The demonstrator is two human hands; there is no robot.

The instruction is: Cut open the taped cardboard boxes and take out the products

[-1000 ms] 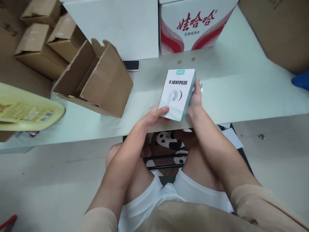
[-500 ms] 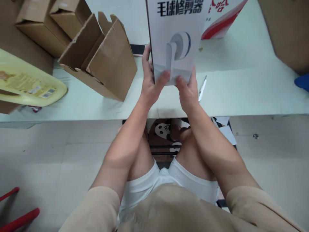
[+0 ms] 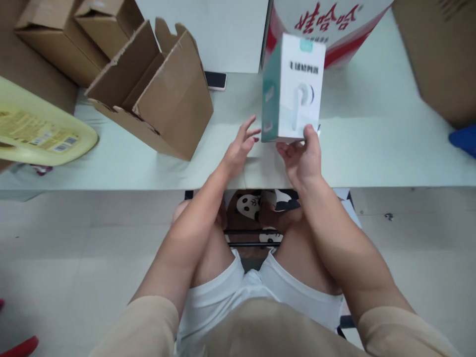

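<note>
A white and teal lint remover box, printed with a picture of the device, is upright above the table. My right hand grips its bottom edge, thumb on the white front and fingers underneath. To the left of the box, my left hand is off it, with fingers apart and nothing in them. An opened brown cardboard box stands left of my left hand. Mostly hidden behind the lint remover box and my right hand is a pen.
A phone lies behind the opened carton. At the left are a yellow jug and more brown boxes. A red and white carton stands at the back; a large brown box and a blue object are at right.
My left hand has let go of the lint remover box and moved down and away from it. The box has moved right and farther from me, turned so its teal side shows.
</note>
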